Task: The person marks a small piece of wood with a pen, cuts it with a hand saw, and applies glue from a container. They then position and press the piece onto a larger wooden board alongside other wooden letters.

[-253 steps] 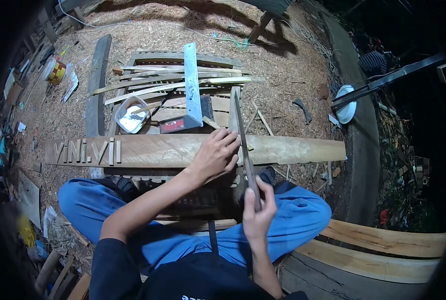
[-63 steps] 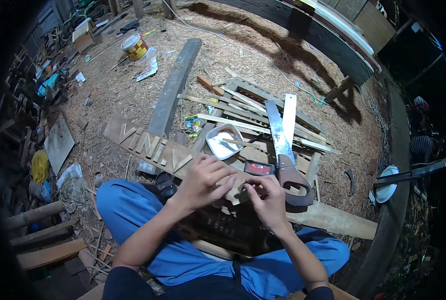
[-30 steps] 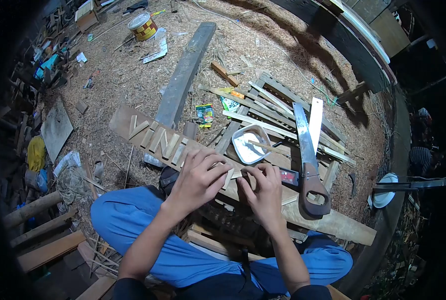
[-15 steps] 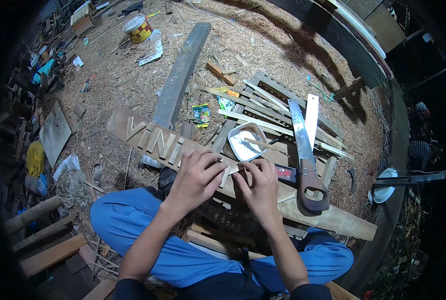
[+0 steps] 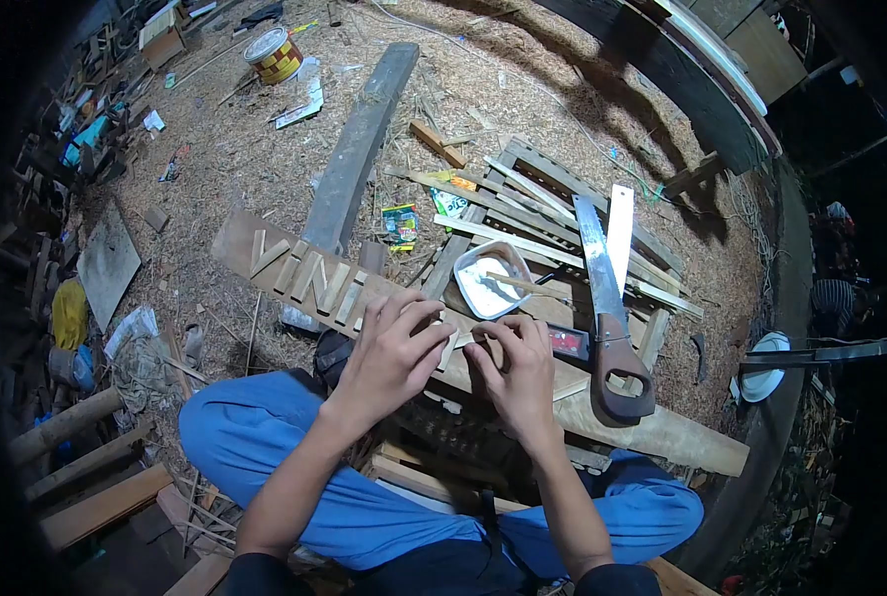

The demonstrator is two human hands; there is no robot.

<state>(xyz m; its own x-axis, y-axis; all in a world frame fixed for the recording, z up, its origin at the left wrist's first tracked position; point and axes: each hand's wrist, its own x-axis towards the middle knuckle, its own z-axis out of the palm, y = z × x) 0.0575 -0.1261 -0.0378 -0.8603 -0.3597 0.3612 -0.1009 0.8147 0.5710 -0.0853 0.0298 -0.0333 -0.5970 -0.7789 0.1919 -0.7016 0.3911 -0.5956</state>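
A long wooden board point(image 5: 662, 437) lies across in front of my lap, with several small wooden strips point(image 5: 307, 276) set on its left half in letter-like shapes. Over the middle of the board, my left hand point(image 5: 396, 348) is closed, its fingertips on a short pale wooden strip point(image 5: 449, 350). Close beside it, my right hand point(image 5: 515, 363) pinches the end of another short strip point(image 5: 465, 339) that meets the first at an angle. My fingers partly hide both pieces. Beyond my hands sits a white tub point(image 5: 488, 298) of white paste with a stick point(image 5: 523, 286) in it.
A handsaw point(image 5: 617, 372) rests on the board's right part, beside a metal blade point(image 5: 619, 238). Thin wooden strips point(image 5: 508, 236) lie on a slatted frame farther out. A thick beam point(image 5: 354, 169) and a paint can point(image 5: 275, 58) stand on the shavings-covered ground.
Both hands stay almost still over the two strips. My right fingers shift only slightly; the rest of the scene looks the same.
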